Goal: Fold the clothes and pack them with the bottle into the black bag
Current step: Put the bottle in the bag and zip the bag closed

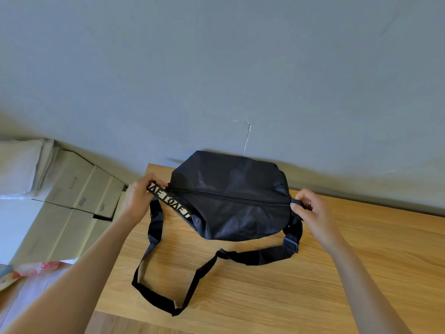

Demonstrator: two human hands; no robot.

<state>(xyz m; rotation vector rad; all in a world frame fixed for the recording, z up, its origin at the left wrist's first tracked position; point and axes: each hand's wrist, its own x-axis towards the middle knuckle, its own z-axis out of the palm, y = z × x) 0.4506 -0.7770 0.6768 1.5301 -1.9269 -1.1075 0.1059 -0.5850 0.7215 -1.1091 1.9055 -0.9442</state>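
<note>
A bulging black bag [231, 198] lies on the wooden table [313, 273] against the wall, its long zipper [231, 198] shut from end to end. My left hand [138, 197] grips the bag's left end at a black strap with pale lettering [168, 201]. My right hand [310, 209] pinches the right end by the zipper. The black shoulder strap [187, 280] trails in a loop toward the table's front edge. No clothes or bottle are in view outside the bag.
Cardboard boxes [79, 189] are stacked on the floor left of the table, with a white bundle [19, 162] behind them. A red-patterned item [36, 267] lies on the floor at lower left. A grey wall [216, 80] rises right behind the bag.
</note>
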